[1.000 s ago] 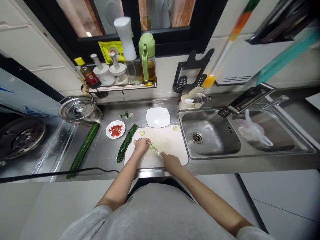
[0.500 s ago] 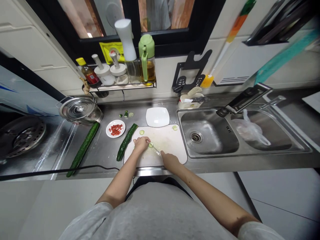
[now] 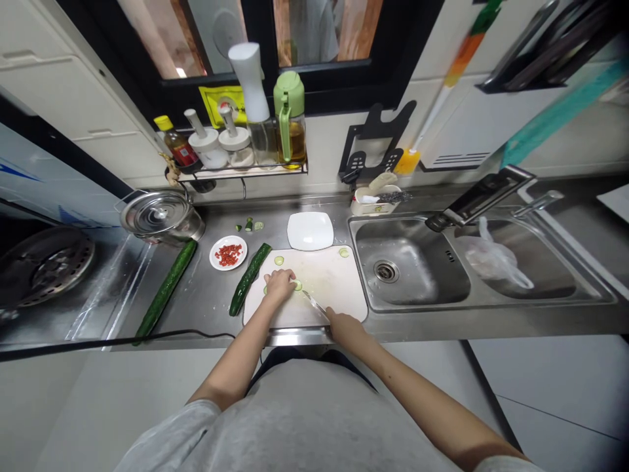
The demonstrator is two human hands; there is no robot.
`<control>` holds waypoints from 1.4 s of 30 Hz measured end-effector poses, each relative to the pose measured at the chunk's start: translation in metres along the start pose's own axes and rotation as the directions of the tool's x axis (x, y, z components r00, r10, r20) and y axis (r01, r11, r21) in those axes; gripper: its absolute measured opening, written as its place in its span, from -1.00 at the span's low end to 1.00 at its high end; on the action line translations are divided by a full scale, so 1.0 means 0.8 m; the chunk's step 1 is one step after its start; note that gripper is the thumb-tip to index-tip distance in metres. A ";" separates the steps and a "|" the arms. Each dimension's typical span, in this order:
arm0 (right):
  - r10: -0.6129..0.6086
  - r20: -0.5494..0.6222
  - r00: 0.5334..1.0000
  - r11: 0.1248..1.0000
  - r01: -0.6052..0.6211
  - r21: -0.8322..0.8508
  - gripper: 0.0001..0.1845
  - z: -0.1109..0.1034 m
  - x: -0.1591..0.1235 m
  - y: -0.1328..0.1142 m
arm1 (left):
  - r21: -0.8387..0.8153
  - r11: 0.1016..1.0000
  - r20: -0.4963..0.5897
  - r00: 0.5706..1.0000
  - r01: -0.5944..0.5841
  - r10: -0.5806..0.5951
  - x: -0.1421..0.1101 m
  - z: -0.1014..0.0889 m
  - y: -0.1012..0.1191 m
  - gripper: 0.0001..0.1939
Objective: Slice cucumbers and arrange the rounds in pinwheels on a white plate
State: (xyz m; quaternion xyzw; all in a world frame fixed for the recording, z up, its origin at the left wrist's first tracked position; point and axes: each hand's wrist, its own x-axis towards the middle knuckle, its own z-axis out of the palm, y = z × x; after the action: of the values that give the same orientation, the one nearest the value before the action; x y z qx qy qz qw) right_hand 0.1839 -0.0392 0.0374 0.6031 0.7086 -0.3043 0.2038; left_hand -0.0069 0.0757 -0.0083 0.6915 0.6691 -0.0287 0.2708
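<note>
On a white cutting board point(image 3: 339, 288), the fingers of my left hand point(image 3: 280, 287) are bent down against a pale green cucumber slice point(image 3: 298, 285), holding its left edge. Part of that slice is hidden under the fingertips. My right hand point(image 3: 348, 329) is wrapped round the handle of a small knife point(image 3: 314, 303). The blade points up and left, its tip just short of the slice. Single cucumber slices lie at the board's upper left point(image 3: 279, 260) and upper right point(image 3: 343, 252). A whole cucumber point(image 3: 249, 280) rests along the board's left edge.
Behind the board stands a white dish point(image 3: 310, 231). A plate of chopped red pieces point(image 3: 228, 253), cucumber ends point(image 3: 248, 225), another cucumber point(image 3: 166, 292) and a lidded steel pot point(image 3: 163, 216) are to the left. A double sink point(image 3: 413, 262) lies right; a black cable point(image 3: 187, 332) crosses the counter's front left.
My right hand has drawn the knife down and to the right, off the slice. My left hand stays almost in place, its fingers still on the slice.
</note>
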 end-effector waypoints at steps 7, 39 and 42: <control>0.007 -0.022 1.000 1.000 -0.007 0.026 -0.65 0.005 -0.005 0.001 | -0.075 0.997 -0.040 0.999 0.034 -0.037 -0.011 0.001 0.013 -0.88; 0.007 0.008 1.000 1.000 -0.007 0.019 -0.64 -0.004 -0.005 0.001 | -0.202 0.941 -0.203 0.929 0.271 -0.311 -0.054 -0.017 -0.080 -0.84; 0.009 0.006 1.000 1.000 -0.009 0.022 -0.65 -0.005 -0.006 0.000 | -0.115 0.950 -0.206 0.928 0.291 -0.309 -0.059 -0.017 -0.073 -0.80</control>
State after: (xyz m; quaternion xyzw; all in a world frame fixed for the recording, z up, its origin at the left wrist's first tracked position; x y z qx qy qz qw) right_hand 0.1853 -0.0400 0.0432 0.6076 0.7019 -0.3128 0.2008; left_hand -0.0714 0.0362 0.0024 0.5682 0.7935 0.0352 0.2153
